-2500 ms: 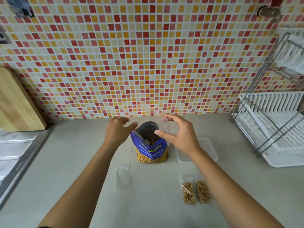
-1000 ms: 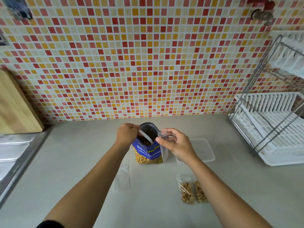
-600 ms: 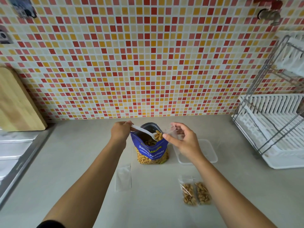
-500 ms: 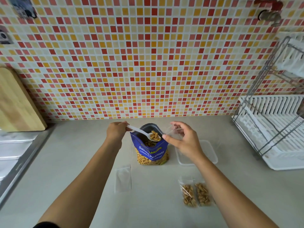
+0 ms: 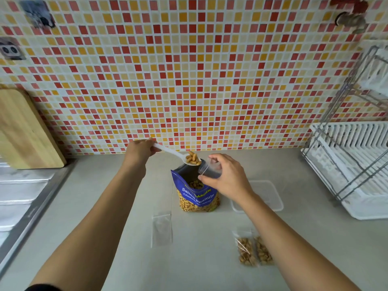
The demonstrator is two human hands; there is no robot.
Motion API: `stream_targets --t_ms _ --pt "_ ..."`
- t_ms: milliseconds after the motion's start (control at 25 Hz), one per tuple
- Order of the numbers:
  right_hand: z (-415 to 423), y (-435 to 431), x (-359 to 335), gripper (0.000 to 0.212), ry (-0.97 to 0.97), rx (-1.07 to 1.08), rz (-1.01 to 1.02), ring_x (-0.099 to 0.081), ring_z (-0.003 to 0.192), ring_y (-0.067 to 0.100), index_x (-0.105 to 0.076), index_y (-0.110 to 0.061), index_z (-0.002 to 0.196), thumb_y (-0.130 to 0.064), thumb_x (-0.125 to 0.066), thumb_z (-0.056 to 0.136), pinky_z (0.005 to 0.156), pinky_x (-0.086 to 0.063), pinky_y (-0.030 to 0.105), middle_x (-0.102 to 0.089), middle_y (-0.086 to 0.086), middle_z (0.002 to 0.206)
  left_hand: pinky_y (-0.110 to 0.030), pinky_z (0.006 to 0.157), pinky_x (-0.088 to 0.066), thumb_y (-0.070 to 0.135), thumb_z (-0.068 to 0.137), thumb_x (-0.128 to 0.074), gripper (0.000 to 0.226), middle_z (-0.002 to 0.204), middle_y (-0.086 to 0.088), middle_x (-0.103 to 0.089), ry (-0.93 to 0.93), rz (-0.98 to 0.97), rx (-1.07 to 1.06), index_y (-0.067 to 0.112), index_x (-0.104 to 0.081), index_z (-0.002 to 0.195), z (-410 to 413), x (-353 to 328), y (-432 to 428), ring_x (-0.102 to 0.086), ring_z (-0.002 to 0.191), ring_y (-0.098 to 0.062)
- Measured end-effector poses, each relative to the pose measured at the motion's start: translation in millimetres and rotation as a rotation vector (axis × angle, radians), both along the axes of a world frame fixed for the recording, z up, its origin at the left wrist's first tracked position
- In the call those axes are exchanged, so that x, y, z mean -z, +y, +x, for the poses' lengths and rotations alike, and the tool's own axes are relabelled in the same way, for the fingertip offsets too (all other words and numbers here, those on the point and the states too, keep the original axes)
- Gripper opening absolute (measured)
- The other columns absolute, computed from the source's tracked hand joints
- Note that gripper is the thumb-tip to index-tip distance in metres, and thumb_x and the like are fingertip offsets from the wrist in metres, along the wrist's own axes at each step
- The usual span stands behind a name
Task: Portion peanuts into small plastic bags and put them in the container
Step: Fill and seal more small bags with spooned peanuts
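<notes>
A blue peanut bag (image 5: 197,196) stands open on the counter, peanuts showing inside. My left hand (image 5: 140,152) grips the handle of a white plastic spoon (image 5: 177,155) heaped with peanuts, held above the bag's mouth. My right hand (image 5: 226,177) pinches a small clear plastic bag (image 5: 210,170) open, its mouth right beside the spoon's bowl. Two filled small bags (image 5: 253,249) lie on the counter at the front right. An empty small bag (image 5: 162,227) lies flat in front of the peanut bag. The clear plastic container (image 5: 269,195) sits to the right, partly behind my right wrist.
A white dish rack (image 5: 354,164) with a metal frame stands at the right. At the left, a wooden cutting board (image 5: 23,131) leans on the tiled wall above a steel sink drainboard (image 5: 19,196). The grey counter (image 5: 201,269) stretches toward me.
My left hand took the spoon, dipped it into the peanut bag and lifted it out loaded. The spoon has now risen to the mouth of the small bag in my right hand.
</notes>
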State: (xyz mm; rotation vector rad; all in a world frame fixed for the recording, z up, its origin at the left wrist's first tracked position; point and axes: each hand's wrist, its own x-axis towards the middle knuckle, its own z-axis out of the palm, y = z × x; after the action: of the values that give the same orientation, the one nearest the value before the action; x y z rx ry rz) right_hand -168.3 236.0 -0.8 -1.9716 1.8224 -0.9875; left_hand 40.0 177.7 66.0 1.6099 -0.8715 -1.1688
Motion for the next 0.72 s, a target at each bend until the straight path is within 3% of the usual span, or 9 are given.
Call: stream_targets --t_ms 200,360,440,520,600,720 --pt "12.6 -2.6 -2.9 0.06 -0.133 -0.009 -0.035 -0.058 0.091 0.01 -0.057 -0.02 0.115 -0.048 -0.077 0.066 0.076 -0.05 0.026 -0.063 -0.006 0.108 -0.017 0.057 -0.035 0.024 0.098 -0.044 0.03 0.106 -0.007 -0.068 -0.207 -0.169 0.073 0.005 -0.064 0.11 -12.3 -14.1 3.2 -0.057 0.076 -0.008" --pt "20.0 -3.7 -5.8 0.057 -0.234 0.026 -0.057 -0.061 0.09 0.01 -0.058 -0.019 0.114 -0.044 -0.078 0.067 0.077 -0.051 0.025 -0.065 -0.004 0.105 -0.023 0.05 -0.038 0.024 0.097 -0.043 0.031 0.086 -0.008 -0.069 -0.542 -0.394 0.155 0.005 -0.067 0.096 -23.3 -30.8 11.0 -0.05 0.057 -0.013" --pt "23.1 -4.6 -8.3 0.059 -0.305 0.033 -0.022 -0.061 0.09 0.01 -0.057 -0.019 0.118 -0.041 -0.078 0.068 0.077 -0.051 0.023 -0.064 -0.004 0.107 -0.029 0.054 -0.043 0.025 0.097 -0.043 0.031 0.082 -0.008 -0.069 -0.661 -0.498 0.149 0.006 -0.067 0.093 -24.0 -39.7 13.8 -0.053 0.057 -0.017" --pt "24.8 -5.2 -8.9 0.059 -0.363 0.033 0.001 -0.061 0.091 0.01 -0.057 -0.019 0.119 -0.04 -0.078 0.068 0.076 -0.051 0.022 -0.063 -0.005 0.109 -0.028 0.053 -0.043 0.026 0.097 -0.043 0.031 0.079 -0.008 -0.068 -0.667 -0.533 0.096 0.006 -0.066 0.093 -18.5 -45.4 13.5 -0.052 0.055 -0.017" --pt "22.5 -4.6 -8.1 0.058 -0.444 0.05 0.018 -0.061 0.092 0.01 -0.056 -0.02 0.119 -0.038 -0.079 0.069 0.076 -0.053 0.023 -0.062 -0.006 0.108 -0.021 0.047 -0.04 0.026 0.097 -0.043 0.032 0.08 -0.005 -0.066 -0.556 -0.505 0.009 0.004 -0.067 0.095 -9.7 -43.1 9.1 -0.047 0.053 -0.011" --pt "11.1 -0.6 1.2 0.05 -0.711 0.079 0.073 -0.062 0.097 0.011 -0.057 -0.024 0.114 -0.035 -0.079 0.071 0.078 -0.053 0.023 -0.064 -0.008 0.107 -0.019 0.051 -0.04 0.025 0.097 -0.044 0.031 0.086 -0.005 -0.068 -0.47 -0.412 0.052 0.004 -0.066 0.093 -11.4 -13.5 9.6 -0.05 0.058 -0.007"
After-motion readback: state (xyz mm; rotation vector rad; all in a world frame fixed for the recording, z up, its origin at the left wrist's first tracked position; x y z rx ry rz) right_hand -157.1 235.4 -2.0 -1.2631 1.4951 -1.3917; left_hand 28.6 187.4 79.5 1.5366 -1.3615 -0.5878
